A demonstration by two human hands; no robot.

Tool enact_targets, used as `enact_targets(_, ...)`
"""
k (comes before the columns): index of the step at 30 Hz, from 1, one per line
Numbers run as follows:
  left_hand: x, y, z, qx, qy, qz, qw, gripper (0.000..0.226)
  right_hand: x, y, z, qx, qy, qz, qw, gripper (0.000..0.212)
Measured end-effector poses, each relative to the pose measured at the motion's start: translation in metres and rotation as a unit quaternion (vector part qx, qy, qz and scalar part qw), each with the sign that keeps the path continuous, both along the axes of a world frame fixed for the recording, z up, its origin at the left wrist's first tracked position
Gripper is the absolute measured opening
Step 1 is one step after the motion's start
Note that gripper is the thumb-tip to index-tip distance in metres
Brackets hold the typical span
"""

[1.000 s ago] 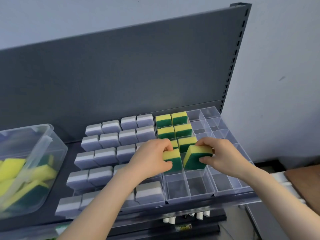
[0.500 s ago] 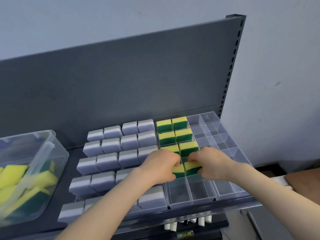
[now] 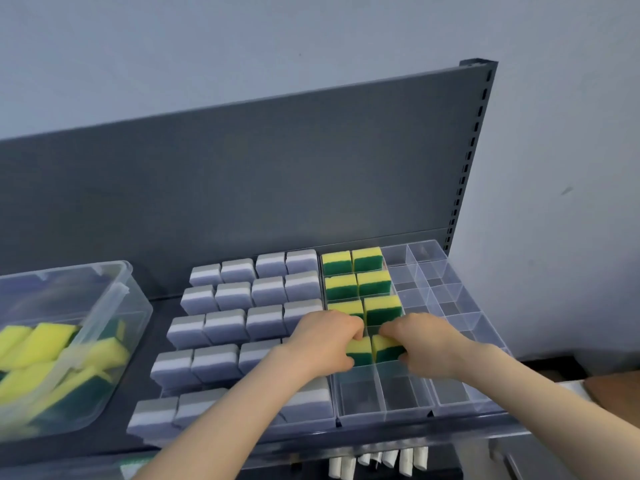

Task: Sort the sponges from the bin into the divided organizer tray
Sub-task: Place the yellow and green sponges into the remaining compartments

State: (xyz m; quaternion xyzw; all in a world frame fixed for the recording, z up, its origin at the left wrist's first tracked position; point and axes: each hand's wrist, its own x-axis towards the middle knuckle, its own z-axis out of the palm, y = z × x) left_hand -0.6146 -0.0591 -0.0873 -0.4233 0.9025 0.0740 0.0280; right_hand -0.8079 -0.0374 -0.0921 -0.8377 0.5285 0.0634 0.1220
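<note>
Lowered from a tilted hold above the grid a second ago, two yellow-and-green sponges now sit side by side in the fourth row of the clear organizer tray [image 3: 460,408], green layers toward the camera. The left hand [image 3: 323,344] curls over the left sponge [image 3: 360,352], fingers on its yellow top and thumb at its near face. The right hand [image 3: 424,344] clamps the right sponge [image 3: 387,348] in the same way. The two sponges touch along their inner sides, and the hands' fingertips lie close together above them.

Directly behind, six sorted sponges [image 3: 369,261] of the same kind fill three rows of two, each standing upright in its own compartment. To their left, rows of grey-and-white sponges [image 3: 235,323] pack the adjoining section, some hidden by the left forearm. Clear compartments make up the tray's right columns and the row just in front of the hands.

Well apart at far left, a transparent bin [image 3: 114,299] holds a loose heap of yellow sponges [image 3: 41,341]. Everything rests on a dark grey shelf [image 3: 162,313] with a tall back panel [image 3: 277,185] set against a pale wall [image 3: 242,46].
</note>
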Motion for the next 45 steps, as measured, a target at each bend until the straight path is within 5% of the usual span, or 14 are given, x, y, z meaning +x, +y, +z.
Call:
enact_targets(3, 0.001, 0.005, 0.004, -0.014, 0.012, 0.009, 1.0, 0.032, -0.003, -0.003, 0.007, 0.01, -0.004, 0.017, 1.0, 0.014)
enact_targets(11, 0.024, 0.013, 0.035, -0.087, 0.104, 0.12, 0.983, 0.037, 0.002, -0.017, 0.047, -0.078, -0.088, 0.027, 0.993, 0.042)
enact_targets(24, 0.134, 0.065, 0.067, -0.149, 0.098, 0.427, 0.886, 0.026, 0.094, -0.026, 0.067, -0.129, -0.189, 0.102, 0.968, 0.046)
enact_targets(45, 0.428, 0.157, 0.094, -0.152, 0.064, 0.545, 0.822, 0.031, 0.357, 0.022, 0.097, -0.13, -0.188, 0.124, 0.966, 0.04)
